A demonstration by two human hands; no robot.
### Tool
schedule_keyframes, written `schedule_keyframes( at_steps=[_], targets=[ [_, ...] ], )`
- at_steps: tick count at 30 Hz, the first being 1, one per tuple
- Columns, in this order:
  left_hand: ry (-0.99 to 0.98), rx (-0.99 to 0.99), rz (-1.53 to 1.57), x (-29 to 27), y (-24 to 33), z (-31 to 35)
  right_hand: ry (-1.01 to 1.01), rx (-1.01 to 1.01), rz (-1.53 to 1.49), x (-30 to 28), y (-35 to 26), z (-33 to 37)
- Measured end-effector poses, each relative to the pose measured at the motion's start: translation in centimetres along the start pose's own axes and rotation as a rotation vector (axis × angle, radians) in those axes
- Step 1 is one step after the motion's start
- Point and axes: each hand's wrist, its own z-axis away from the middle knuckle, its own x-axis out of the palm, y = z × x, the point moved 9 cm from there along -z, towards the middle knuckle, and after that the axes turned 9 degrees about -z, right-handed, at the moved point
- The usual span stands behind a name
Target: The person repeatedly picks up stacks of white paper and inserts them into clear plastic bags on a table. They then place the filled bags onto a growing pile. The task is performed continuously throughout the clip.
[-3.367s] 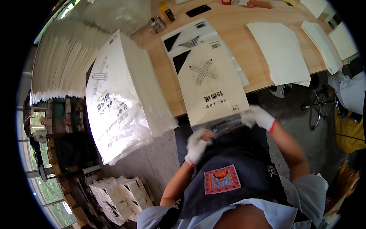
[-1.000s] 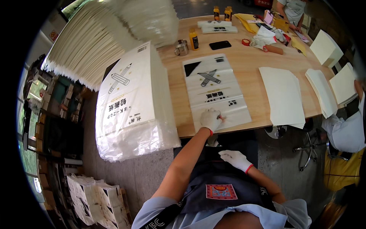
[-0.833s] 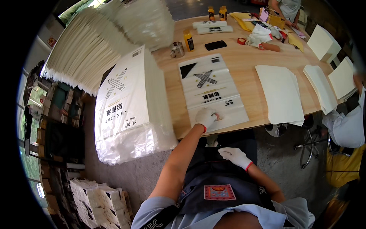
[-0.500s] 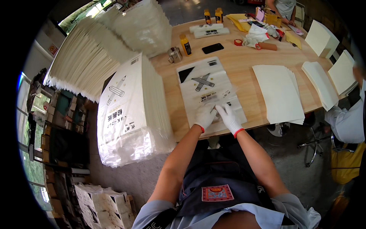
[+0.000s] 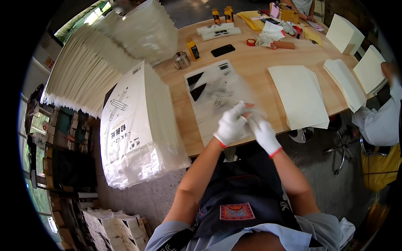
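Note:
Both hands wear white gloves with red cuffs, a few fingertips bare. My left hand [image 5: 230,126] pinches the near edge of a translucent printed plastic bag [image 5: 222,93] with a crossed-pencils drawing. My right hand [image 5: 263,133] is closed at the same edge, close beside the left. The bag's near end is raised and bent, partly blurred; its far part overlaps another printed bag [image 5: 198,119] lying flat on the table. To the right lies a stack of white paper sheets [image 5: 295,96]. On the left stands a tall pile of packed paper in printed plastic [image 5: 125,121].
More plastic-wrapped stacks [image 5: 83,69] rise at the far left. A metal pot [image 5: 181,61], yellow bottle [image 5: 193,49], phone [image 5: 223,50] and red tape roll [image 5: 251,42] sit on the wooden table [image 5: 251,60]. A co-worker's arm [image 5: 391,98] is beside paper stacks at right.
Both hands have risen with the near edge of the top bag, lifting and shifting it off the bag below. The whole view has shifted slightly.

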Motion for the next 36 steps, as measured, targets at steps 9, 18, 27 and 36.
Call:
schedule_keyframes(
  at_steps=[9,18,27,36],
  targets=[
    [-0.257,0.424,-0.405,7.8,11.4,8.4,-0.192,-0.211,0.236,5.4,1.1,0.3],
    [0.000,0.025,-0.198,3.8,-5.4,7.0,0.119,-0.322,0.496,-5.8,3.7,5.6],
    [-0.199,-0.162,-0.206,6.6,-4.6,6.2,0.120,-0.364,0.891,-13.9,11.8,4.8],
    [-0.423,-0.246,0.227,12.7,-6.8,3.6,0.231,-0.528,0.702,-15.8,2.7,3.3]
  ],
)
